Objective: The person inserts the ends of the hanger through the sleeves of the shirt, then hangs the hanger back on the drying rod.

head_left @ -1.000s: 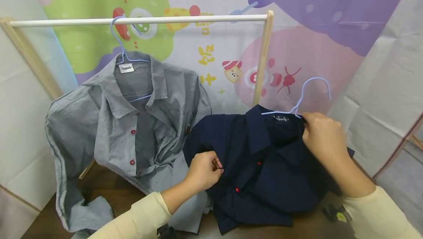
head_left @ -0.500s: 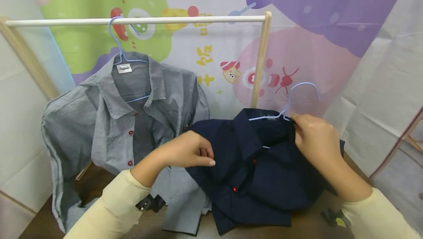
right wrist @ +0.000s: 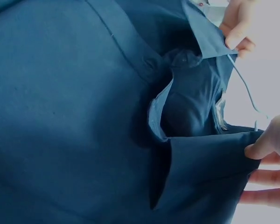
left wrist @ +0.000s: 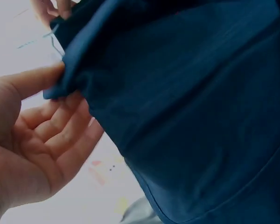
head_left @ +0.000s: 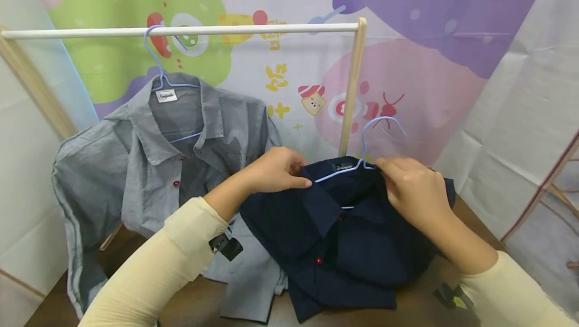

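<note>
A navy shirt [head_left: 366, 256] with red buttons is draped on a light-blue wire hanger [head_left: 363, 148], whose hook rises from the neck opening. At the collar's right side in the head view, my right hand [head_left: 413, 191] pinches the cloth beside the hanger's neck. My left hand [head_left: 278, 170] holds the collar's other side between thumb and fingers. The left wrist view shows that thumb over the collar [left wrist: 72, 70] and the fingers behind it. Both hands appear at the collar in the right wrist view. Most of the hanger's arms are hidden inside the shirt.
A grey shirt [head_left: 99, 166] hangs on another blue hanger [head_left: 154, 53] from the white rail [head_left: 271, 29]. A wooden post [head_left: 353, 86] holds up the rail's right end. Beneath lies a dark brown tabletop [head_left: 418, 297], with a printed curtain [head_left: 398, 66] behind.
My left hand has left the navy shirt's sleeve, moved up and taken the collar. The navy shirt and hanger have shifted left with my right hand, the hook tilting and sinking slightly.
</note>
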Demonstrator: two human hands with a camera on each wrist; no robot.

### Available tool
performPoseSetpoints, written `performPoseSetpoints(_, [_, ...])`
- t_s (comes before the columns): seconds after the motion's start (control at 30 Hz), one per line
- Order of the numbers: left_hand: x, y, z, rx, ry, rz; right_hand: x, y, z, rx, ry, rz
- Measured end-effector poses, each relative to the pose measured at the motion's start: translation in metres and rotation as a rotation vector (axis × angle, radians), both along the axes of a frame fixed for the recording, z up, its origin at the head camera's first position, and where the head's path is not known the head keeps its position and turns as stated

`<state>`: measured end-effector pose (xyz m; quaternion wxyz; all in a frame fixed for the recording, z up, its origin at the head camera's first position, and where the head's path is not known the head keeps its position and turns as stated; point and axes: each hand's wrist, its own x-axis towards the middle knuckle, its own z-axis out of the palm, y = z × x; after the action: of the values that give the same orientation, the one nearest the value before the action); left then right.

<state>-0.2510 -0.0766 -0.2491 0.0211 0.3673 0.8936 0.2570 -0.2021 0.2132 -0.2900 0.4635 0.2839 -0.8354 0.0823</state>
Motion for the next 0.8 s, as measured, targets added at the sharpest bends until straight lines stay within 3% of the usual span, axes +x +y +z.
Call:
performPoseSetpoints(0.27, [0.02,0.01,0.002,0.02,0.422,0.066,-0.006,-0.004,-0.001,0.004,-0.025,-0.041])
performPoseSetpoints(0.37, [0.028,0.015,0.002,0.058,0.501,0.103,-0.007,-0.006,-0.002,0.013,-0.026,-0.059])
performPoseSetpoints(0.5, [0.034,0.018,-0.003,0.093,0.484,0.096,-0.008,-0.009,-0.002,-0.011,-0.025,-0.071])
performPoseSetpoints(0.67, [0.034,0.014,-0.009,0.027,0.396,0.054,-0.006,-0.01,0.0,-0.055,-0.029,-0.063])
performPoseSetpoints(0.8, [0.027,0.01,-0.01,-0.02,0.427,0.05,-0.005,-0.01,-0.001,-0.059,-0.036,-0.043])
